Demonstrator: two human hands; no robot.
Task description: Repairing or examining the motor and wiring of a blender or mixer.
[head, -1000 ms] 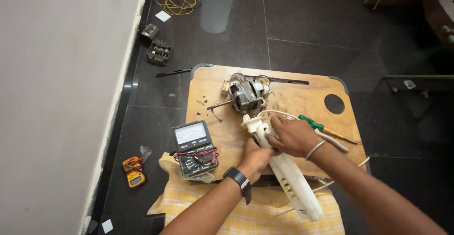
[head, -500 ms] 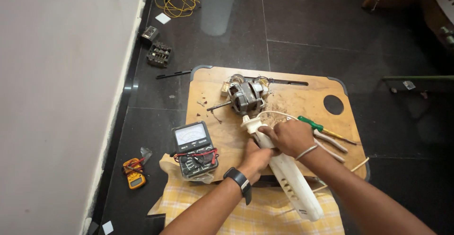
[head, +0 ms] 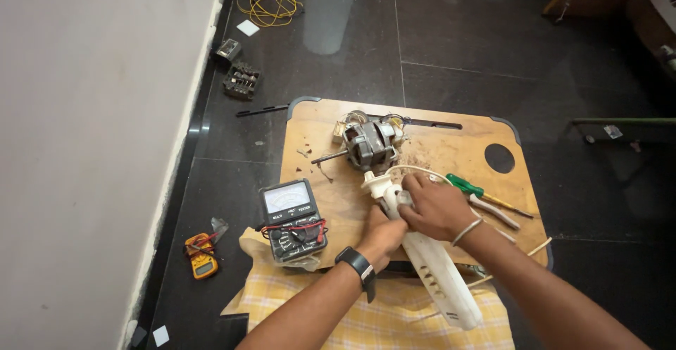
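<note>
Dark floor tiles surround a wooden board (head: 451, 153), wall close left. Both hands, left (head: 384, 236) and right (head: 435, 209), grip a white housing (head: 436, 272) at the board's near edge, beside a motor (head: 372, 144) and meter (head: 292, 217).

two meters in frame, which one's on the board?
The grey analog meter, beside the left hand on the wooden board. The small yellow one lies on the floor.

Makeshift floor repair spot, multimeter (head: 292, 220), bare motor (head: 371, 144) (wooden board (head: 451, 153))
</note>
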